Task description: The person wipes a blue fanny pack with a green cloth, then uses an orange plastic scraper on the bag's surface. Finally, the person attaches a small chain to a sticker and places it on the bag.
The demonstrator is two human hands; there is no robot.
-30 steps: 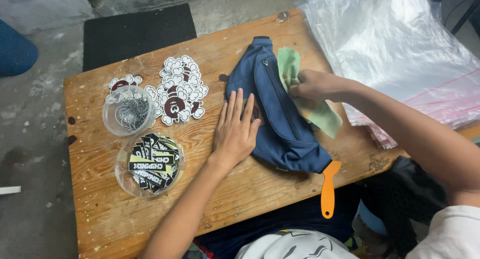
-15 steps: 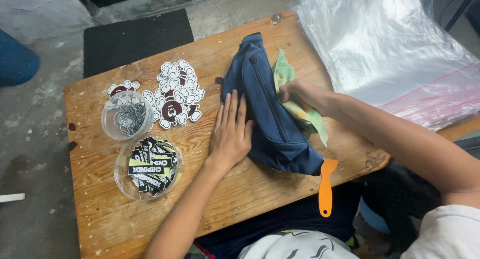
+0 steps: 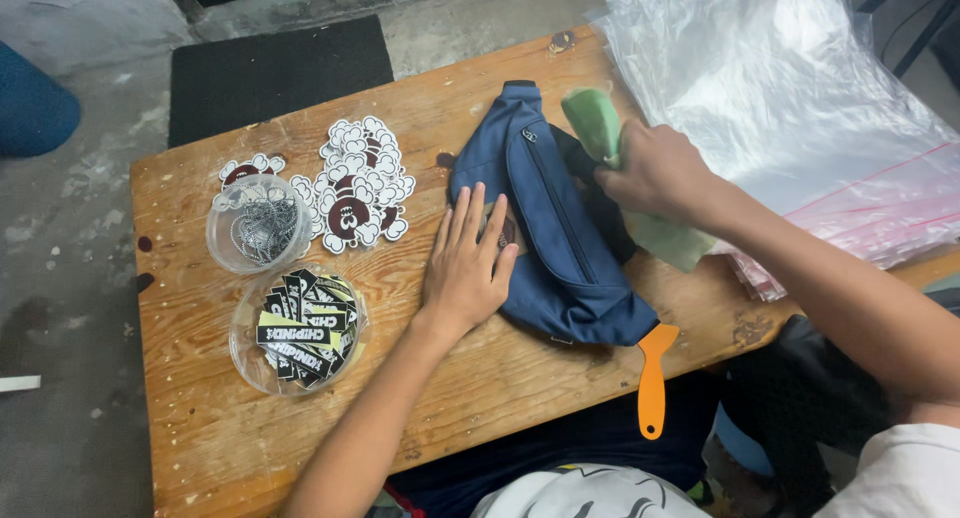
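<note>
A navy blue waist bag (image 3: 548, 228) with a zip lies on the wooden table (image 3: 200, 448). My left hand (image 3: 467, 263) rests flat, fingers spread, on the bag's left edge and the wood beside it. My right hand (image 3: 652, 170) grips a pale green cloth (image 3: 598, 123) against the bag's right side near its top. More of the green cloth shows below my wrist. An orange plastic scraper (image 3: 652, 378) sticks out from under the bag's lower end, past the table's front edge.
A pile of white and maroon stickers (image 3: 355, 183) lies left of the bag. Two clear round tubs stand at the left: one with metal chains (image 3: 258, 223), one with black labels (image 3: 300, 323). Clear plastic bags (image 3: 780, 108) are stacked at the right. A black mat (image 3: 270, 73) lies on the floor.
My right hand has moved with the green cloth up along the bag's right side toward its top. My left hand has stayed pressed at the bag's left edge.
</note>
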